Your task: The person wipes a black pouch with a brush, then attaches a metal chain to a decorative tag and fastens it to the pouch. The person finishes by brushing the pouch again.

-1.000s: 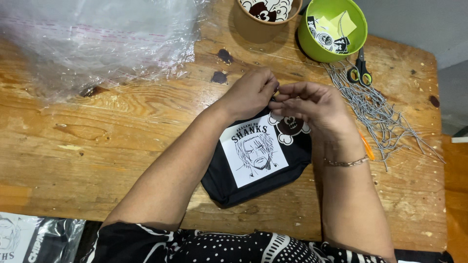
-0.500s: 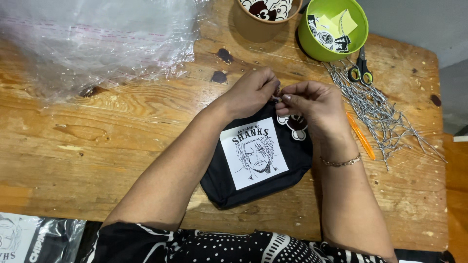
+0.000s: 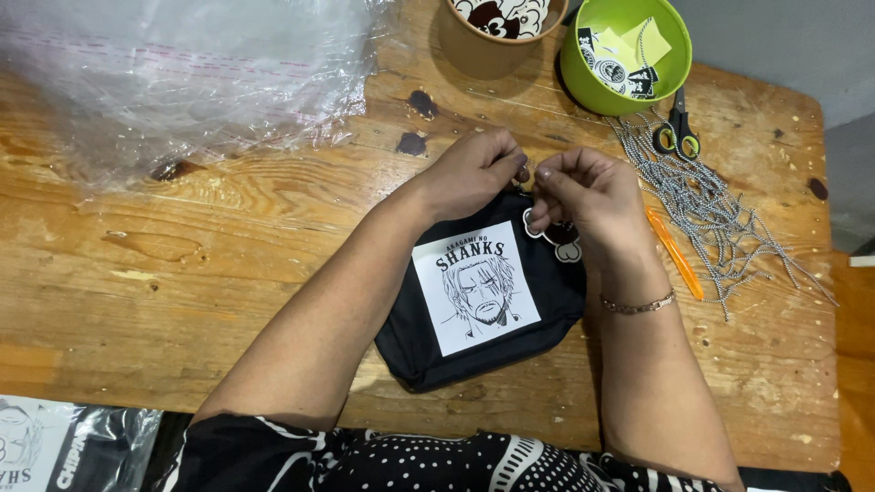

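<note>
Wooden table (image 3: 182, 273), black printed pouch (image 3: 474, 301)

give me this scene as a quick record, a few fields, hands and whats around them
left hand: pinching something small at the top edge of the black pouch
right hand: fingertips meeting the left's, above a charm
pouch front: white printed panel with a drawn face
right of hands: orange stick, ball chains, scissors, green bowl
top left: clear plastic bags
surface: wooden table
</note>
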